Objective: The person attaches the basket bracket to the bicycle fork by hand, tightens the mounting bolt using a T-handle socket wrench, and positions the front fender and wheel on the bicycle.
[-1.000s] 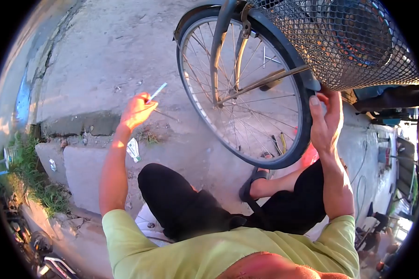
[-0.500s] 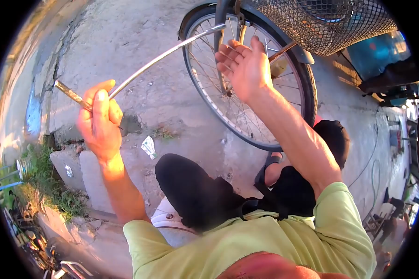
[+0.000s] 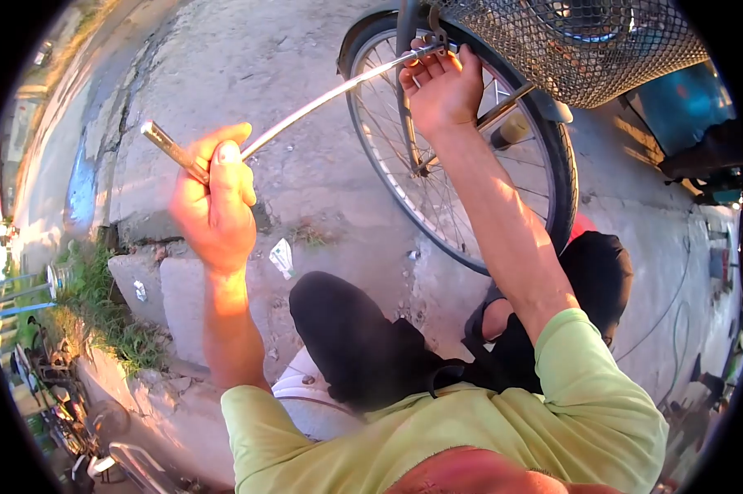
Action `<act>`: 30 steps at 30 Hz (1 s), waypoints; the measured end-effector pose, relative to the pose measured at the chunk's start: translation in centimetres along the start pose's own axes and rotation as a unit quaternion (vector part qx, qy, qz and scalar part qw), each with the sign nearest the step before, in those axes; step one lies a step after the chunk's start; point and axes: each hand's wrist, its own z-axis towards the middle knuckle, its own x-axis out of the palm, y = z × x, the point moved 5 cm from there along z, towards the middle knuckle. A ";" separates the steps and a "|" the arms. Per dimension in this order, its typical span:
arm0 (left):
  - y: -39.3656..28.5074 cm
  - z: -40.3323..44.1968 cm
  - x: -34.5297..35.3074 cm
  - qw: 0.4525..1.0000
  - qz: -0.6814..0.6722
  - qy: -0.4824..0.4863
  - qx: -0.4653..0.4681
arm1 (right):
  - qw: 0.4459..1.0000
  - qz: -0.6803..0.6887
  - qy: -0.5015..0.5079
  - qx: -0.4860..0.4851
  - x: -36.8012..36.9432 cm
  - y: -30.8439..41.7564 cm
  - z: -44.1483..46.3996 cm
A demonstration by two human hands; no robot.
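My left hand is closed around the handle of a T-handle socket wrench. One end of the handle sticks out past my fist, and the long shiny shank, curved by the lens, reaches up to the right. Its socket end lies at the front brake of a bicycle, by the fork. My right hand is at that same spot, palm towards me, fingers curled around the socket end and the brake; exactly what the fingertips pinch is partly hidden. Behind it stands the front wheel.
A wire mesh basket hangs over the wheel at the top right. Below are my bent knees in dark trousers. A scrap of wrapper lies on the concrete, with broken slabs and grass to the left.
The wrench's socket end has moved up and right to the brake. My right hand has risen slightly and its fingers have curled in there. The view has shifted a little.
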 end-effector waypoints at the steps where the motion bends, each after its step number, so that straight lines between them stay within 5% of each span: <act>1: -0.2 -0.4 0.1 0.999 0.034 -0.007 -0.009 | 1.000 0.004 -0.002 0.000 -0.1 -0.1 0.3; 8: 1.2 -1.9 0.5 0.991 0.070 0.027 0.109 | 0.998 0.055 0.031 0.016 -0.2 -0.5 0.5; 11: 3.2 -1.7 0.0 0.995 -0.058 0.060 -0.059 | 0.997 0.060 0.055 0.007 0.1 -0.5 0.3; 26: 1.7 -1.1 0.6 0.985 -0.107 -0.023 -0.130 | 0.988 0.098 0.118 -0.025 0.9 -0.7 0.4; 30: 3.2 -1.5 1.1 0.925 -0.309 0.014 -0.219 | 0.986 0.111 0.119 -0.028 0.9 -0.8 0.3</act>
